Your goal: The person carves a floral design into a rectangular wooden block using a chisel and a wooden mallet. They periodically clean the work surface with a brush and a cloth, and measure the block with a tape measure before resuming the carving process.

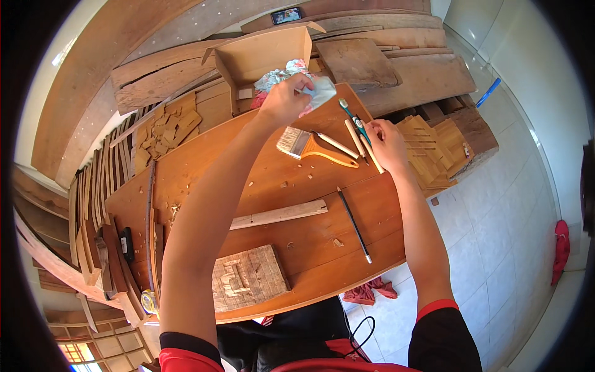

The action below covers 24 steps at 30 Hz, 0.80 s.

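My left hand (287, 101) pinches a crumpled light-blue patterned cloth (321, 93) over the far edge of the table, in front of an open cardboard box (263, 57). My right hand (385, 146) is at the table's right edge, its fingers curled down among a row of tools. Under those fingers lie a green-and-white toothbrush (345, 106) and a pale wooden handle (373, 156); which one they grip is hidden. Just left are another wooden-handled tool (354, 137), a slim pale-handled tool (336, 144) and a wide paintbrush (313, 147) with an orange handle.
On the brown table (260, 192) lie a carved wood block (251, 278), a narrow wood strip (282, 214), a black pencil (354, 224) and scattered chips. Stacked planks (396, 68) stand beyond. Wood pieces (434, 149) sit at right, a tape measure (149, 302) at left.
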Each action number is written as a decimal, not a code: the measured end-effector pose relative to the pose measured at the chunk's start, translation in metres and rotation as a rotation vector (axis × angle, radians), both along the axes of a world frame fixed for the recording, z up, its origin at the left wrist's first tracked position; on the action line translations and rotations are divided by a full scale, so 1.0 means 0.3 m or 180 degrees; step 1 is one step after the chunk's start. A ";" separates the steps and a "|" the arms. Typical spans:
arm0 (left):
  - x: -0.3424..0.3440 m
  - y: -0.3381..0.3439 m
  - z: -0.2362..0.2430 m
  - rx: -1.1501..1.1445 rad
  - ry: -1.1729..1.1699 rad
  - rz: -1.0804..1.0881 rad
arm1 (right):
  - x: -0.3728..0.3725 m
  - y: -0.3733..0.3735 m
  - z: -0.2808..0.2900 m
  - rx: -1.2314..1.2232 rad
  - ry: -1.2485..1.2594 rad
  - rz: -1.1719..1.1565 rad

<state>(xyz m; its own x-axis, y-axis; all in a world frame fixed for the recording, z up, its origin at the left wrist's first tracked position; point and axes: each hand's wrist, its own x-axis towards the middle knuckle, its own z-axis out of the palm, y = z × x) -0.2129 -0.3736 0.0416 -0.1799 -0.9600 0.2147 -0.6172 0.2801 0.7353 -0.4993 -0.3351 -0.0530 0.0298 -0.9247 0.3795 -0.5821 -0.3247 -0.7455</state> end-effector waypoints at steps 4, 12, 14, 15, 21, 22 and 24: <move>0.018 0.009 -0.031 0.0107 -0.0411 0.0020 | 0.005 -0.001 -0.003 -0.0064 -0.0052 0.0056; -0.051 0.037 -0.097 0.0373 -0.1097 -0.0071 | 0.004 0.004 0.007 0.0077 -0.0187 -0.0028; -0.059 0.054 -0.093 0.0392 -0.1073 0.0019 | 0.000 0.002 0.004 0.0131 -0.0167 -0.0001; -0.058 0.059 -0.093 0.0403 -0.1062 0.0072 | 0.001 0.001 0.002 0.0110 -0.0186 0.0009; 0.027 0.123 -0.077 0.0063 -0.1680 0.0330 | -0.006 -0.016 -0.025 0.0115 -0.0189 0.0024; 0.040 0.146 -0.070 0.0081 -0.1744 0.0360 | -0.007 -0.015 -0.030 0.0067 -0.0174 -0.0020; 0.052 0.195 -0.049 0.0108 -0.1852 0.0408 | -0.017 -0.023 -0.040 -0.0014 -0.0085 -0.0090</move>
